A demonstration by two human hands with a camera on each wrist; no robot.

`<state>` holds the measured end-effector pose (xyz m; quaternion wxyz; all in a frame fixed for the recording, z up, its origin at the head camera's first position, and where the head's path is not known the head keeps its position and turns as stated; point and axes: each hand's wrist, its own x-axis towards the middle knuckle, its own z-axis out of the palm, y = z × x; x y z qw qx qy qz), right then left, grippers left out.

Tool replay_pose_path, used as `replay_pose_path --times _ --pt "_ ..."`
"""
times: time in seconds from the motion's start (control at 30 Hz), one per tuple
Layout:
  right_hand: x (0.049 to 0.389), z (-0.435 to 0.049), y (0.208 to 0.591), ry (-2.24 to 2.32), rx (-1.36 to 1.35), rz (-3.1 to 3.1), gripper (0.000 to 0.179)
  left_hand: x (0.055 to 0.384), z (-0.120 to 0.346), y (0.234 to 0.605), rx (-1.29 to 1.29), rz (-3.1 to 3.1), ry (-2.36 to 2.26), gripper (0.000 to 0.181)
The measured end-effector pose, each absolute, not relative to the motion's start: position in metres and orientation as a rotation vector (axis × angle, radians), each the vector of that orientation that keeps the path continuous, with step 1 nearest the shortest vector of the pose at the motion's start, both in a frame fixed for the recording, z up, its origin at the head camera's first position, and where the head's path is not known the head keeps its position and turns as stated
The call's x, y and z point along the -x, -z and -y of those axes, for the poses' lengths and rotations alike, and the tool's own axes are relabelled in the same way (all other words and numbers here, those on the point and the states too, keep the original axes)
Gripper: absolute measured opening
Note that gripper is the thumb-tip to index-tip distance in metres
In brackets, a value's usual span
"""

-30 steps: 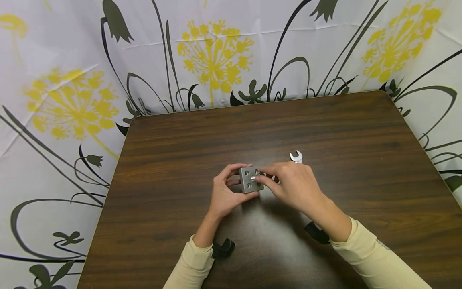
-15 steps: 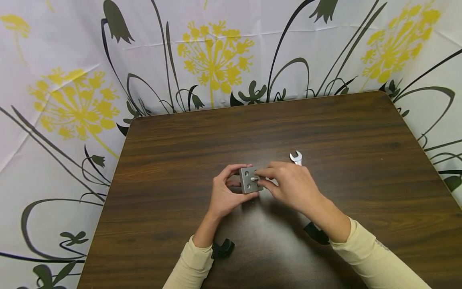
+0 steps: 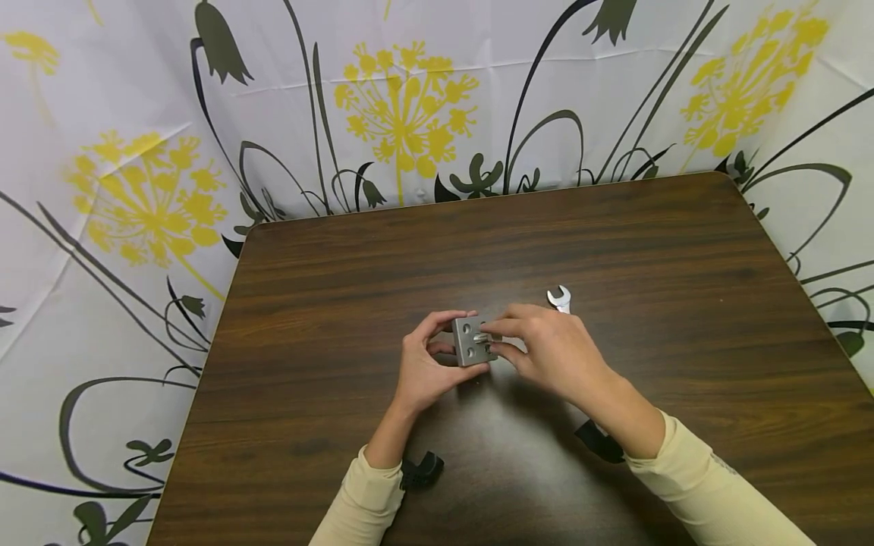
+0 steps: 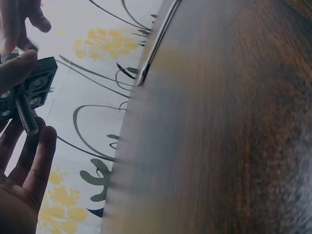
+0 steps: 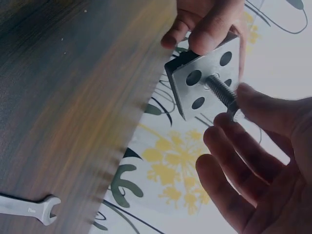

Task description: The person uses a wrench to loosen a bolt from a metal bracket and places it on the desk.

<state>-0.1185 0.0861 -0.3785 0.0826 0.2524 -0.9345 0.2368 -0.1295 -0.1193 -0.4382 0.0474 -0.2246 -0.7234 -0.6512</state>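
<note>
A square grey metal plate [image 3: 467,343] with round holes is held up over the table by my left hand [image 3: 425,370], thumb along one edge and fingers along the opposite one. A threaded bolt [image 5: 222,91] stands in the middle of the plate. My right hand [image 3: 556,347] pinches the bolt's head end between thumb and fingertips, the other fingers loosely bent. In the left wrist view the plate's dark ribbed side [image 4: 43,80] shows, with a length of thread [image 4: 26,115] sticking out of it. The fingers partly hide the bolt in the head view.
An open-ended wrench [image 3: 560,299] lies on the brown wood-grain table [image 3: 382,280] just beyond my right hand. Black wrist mounts [image 3: 422,470] sit under both forearms. A white flowered cloth [image 3: 437,98] hangs behind the table and at its sides.
The right index finger and thumb have shifted slightly on the bolt, with the index now lying closer over the plate. The left hand and the plate have stayed put.
</note>
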Motion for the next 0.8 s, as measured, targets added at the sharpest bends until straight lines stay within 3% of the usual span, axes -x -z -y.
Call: replay_pose_path --times 0.13,0.47,0.63,0.8 --pt "0.1182 -0.0864 0.3783 -0.703 -0.782 2.773 0.035 0.129 0.1196 0.4376 0.675 2.211 1.981 0.067" --pt "0.1194 -0.0847 0.3787 -0.728 -0.725 2.776 0.024 0.1293 0.1205 0.4361 0.668 2.22 1.976 0.067" --pt "0.1192 -0.0849 0.3771 -0.71 -0.799 2.76 0.033 0.1295 0.1213 0.4367 0.678 2.216 1.98 0.067" --pt "0.1196 -0.0829 0.3763 -0.704 -0.706 2.769 0.029 0.1296 0.1214 0.4372 0.678 2.209 1.988 0.068"
